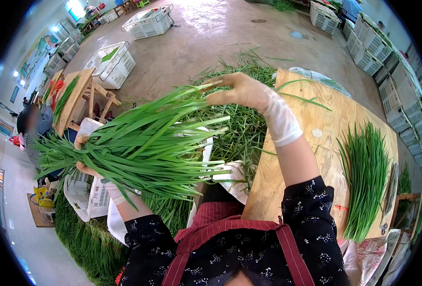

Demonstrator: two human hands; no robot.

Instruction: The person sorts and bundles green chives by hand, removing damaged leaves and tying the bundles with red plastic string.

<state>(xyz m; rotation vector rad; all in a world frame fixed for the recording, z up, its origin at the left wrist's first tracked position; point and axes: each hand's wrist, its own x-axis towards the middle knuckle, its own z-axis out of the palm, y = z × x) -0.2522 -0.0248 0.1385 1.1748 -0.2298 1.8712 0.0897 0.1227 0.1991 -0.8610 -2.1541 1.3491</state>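
A large loose bunch of garlic chives (144, 143) lies sideways in front of me, its pale stem ends to the right and leaf tips to the left. My gloved left hand (86, 155) is closed around its leafy left part. My right hand (239, 89), in a light glove, arches over the upper stem ends, thumb and fingers apart, with stem tips between them. Below the bunch stands a partly hidden white crate (206, 148). To my right, a neat bundle of chives (367, 178) rests on a wooden board (287, 138).
Loose chive trimmings (239, 124) are heaped beyond the crate. A dark long blade-like tool (390, 188) lies at the board's right edge. More chives (85, 233) stand at lower left. White crates (111, 64) sit on the floor. A person (32, 124) is at a wooden table on the left.
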